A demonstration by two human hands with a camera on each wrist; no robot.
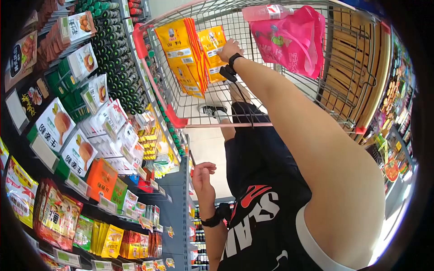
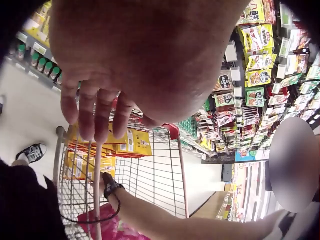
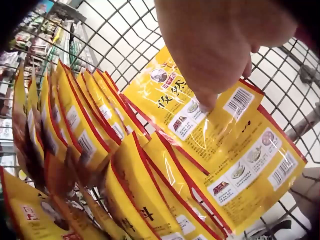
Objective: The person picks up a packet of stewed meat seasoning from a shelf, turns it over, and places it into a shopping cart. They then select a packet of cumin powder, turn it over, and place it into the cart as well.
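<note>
My right hand (image 1: 230, 50) is inside the shopping cart (image 1: 153, 86), at the edge of a yellow cumin packet (image 3: 165, 95). In the right wrist view the thumb lies on the packet's printed front, with other fingers at its upper edge. That packet overlaps another yellow packet (image 3: 255, 165). Beside them a row of yellow seasoning packets (image 1: 176, 49) stands upright. My left hand (image 1: 204, 180) hangs outside the cart by my body, its fingers loosely bent and holding nothing. In the left wrist view its fingers overlap the cart's rim.
A pink bag (image 1: 289, 45) and a pink bottle (image 1: 266, 12) lie at the cart's other end. Shelves with white seasoning pouches (image 1: 56, 124) and dark green-capped bottles (image 1: 108, 58) line the left. A round wooden-slat display (image 1: 357, 58) stands beyond the cart on the right.
</note>
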